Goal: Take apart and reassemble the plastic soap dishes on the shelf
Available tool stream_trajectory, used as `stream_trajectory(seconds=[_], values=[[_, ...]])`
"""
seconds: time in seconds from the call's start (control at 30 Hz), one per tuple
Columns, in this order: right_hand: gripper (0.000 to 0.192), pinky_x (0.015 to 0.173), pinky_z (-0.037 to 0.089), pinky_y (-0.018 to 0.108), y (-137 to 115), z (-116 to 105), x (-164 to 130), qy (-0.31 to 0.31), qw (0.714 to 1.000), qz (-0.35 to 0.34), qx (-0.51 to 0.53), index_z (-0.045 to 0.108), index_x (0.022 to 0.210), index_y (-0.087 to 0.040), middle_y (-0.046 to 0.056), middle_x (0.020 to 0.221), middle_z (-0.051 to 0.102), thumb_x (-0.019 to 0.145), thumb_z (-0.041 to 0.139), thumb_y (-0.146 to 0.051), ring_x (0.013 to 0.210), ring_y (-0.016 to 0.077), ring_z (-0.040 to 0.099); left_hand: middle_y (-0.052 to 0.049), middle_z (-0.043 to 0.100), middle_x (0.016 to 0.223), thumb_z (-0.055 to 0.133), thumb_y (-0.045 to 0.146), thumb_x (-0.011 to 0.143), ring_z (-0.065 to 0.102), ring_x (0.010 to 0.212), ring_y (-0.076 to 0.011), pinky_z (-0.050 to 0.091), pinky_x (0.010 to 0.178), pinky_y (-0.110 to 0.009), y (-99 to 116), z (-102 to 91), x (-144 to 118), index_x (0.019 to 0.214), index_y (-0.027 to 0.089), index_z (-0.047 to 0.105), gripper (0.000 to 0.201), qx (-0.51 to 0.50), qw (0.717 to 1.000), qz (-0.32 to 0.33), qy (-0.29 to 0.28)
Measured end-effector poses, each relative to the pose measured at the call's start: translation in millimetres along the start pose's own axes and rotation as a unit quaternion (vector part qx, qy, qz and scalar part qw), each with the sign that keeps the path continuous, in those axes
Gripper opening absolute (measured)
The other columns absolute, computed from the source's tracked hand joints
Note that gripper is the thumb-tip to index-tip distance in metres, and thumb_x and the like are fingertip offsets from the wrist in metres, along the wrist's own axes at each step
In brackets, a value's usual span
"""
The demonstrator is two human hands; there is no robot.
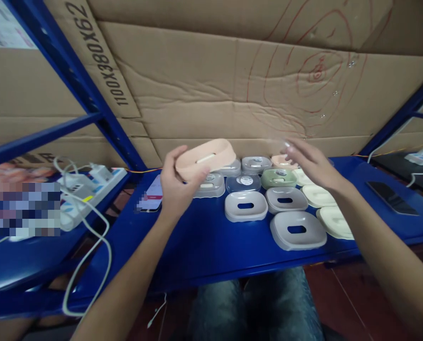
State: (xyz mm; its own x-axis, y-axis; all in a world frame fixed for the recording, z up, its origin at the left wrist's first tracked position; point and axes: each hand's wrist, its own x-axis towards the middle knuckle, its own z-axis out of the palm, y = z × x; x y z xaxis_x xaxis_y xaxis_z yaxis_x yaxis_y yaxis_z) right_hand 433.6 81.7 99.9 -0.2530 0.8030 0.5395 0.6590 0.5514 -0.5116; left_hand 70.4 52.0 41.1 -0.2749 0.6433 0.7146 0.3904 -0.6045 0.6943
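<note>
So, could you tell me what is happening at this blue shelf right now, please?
A person seated at the blue shelf holds a peach soap dish up in the left hand. The right hand is blurred, fingers spread over the far rows of dishes; whether it grips anything I cannot tell. Grey dishes, a green dish and cream dishes lie in rows on the shelf. A phone lies left of them, a power strip further left.

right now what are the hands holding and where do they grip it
The left hand holds a peach soap dish by its near left end, lifted above the blue shelf. The right hand seems to pinch something clear, too blurred to tell.
</note>
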Motion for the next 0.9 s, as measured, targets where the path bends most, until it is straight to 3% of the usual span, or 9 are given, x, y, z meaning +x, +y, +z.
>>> stream_trajectory(seconds=[0.13, 0.3, 0.47, 0.6, 0.9], values=[[0.075, 0.103, 0.063, 0.053, 5.2, 17.4, 4.2, -0.125, 0.991, -0.012, -0.041, 0.069, 0.152, -0.025, 0.011, 0.139, 0.079, 0.092, 0.078, -0.067, 0.115, 0.0345, 0.079, -0.009, 0.074, 0.123, 0.091, 0.060, 0.075, 0.073, 0.112, -0.0270, 0.063, 0.096, -0.039, -16.4, 0.2, 8.8, 0.123, 0.020, 0.068, 0.066, -0.014, 0.997, -0.040, 0.062], [0.079, 0.117, 0.054, 0.057, 6.4, 54.7, 26.9, -0.211, 0.968, -0.087, -0.106, 0.064, 0.158, -0.024, 0.013, 0.156, 0.069, 0.088, 0.084, -0.055, 0.138, 0.0408, 0.069, -0.009, 0.075, 0.119, 0.093, 0.057, 0.072, 0.074, 0.108, -0.0267, 0.063, 0.092, -0.039, -25.0, 7.9, 1.5, 0.120, 0.021, 0.069, 0.064, -0.028, 0.995, -0.081, 0.042], [0.084, 0.116, 0.054, 0.051, 12.2, 83.3, 49.9, -0.287, 0.948, -0.087, -0.110, 0.064, 0.157, -0.024, 0.014, 0.155, 0.069, 0.084, 0.088, -0.056, 0.140, 0.0402, 0.067, -0.009, 0.076, 0.119, 0.094, 0.056, 0.071, 0.074, 0.105, -0.0267, 0.061, 0.090, -0.039, -21.2, 9.5, -4.7, 0.121, 0.021, 0.071, 0.065, -0.025, 0.994, -0.108, 0.010], [0.082, 0.114, 0.054, 0.046, 15.7, 91.5, 54.7, -0.318, 0.938, -0.103, -0.096, 0.068, 0.154, -0.026, 0.012, 0.150, 0.072, 0.083, 0.090, -0.058, 0.136, 0.0365, 0.069, -0.008, 0.077, 0.115, 0.095, 0.055, 0.071, 0.074, 0.102, -0.0262, 0.060, 0.089, -0.038, -18.9, 9.1, -5.3, 0.121, 0.021, 0.072, 0.065, -0.032, 0.993, -0.116, 0.000], [0.084, 0.113, 0.053, 0.048, 24.7, 97.5, 52.3, -0.340, 0.930, -0.102, -0.094, 0.067, 0.157, -0.026, 0.014, 0.146, 0.073, 0.083, 0.090, -0.060, 0.131, 0.0374, 0.069, -0.007, 0.076, 0.115, 0.093, 0.054, 0.073, 0.074, 0.103, -0.0261, 0.059, 0.089, -0.038, -16.5, 8.6, -4.7, 0.121, 0.022, 0.072, 0.062, -0.028, 0.994, -0.106, -0.006]])
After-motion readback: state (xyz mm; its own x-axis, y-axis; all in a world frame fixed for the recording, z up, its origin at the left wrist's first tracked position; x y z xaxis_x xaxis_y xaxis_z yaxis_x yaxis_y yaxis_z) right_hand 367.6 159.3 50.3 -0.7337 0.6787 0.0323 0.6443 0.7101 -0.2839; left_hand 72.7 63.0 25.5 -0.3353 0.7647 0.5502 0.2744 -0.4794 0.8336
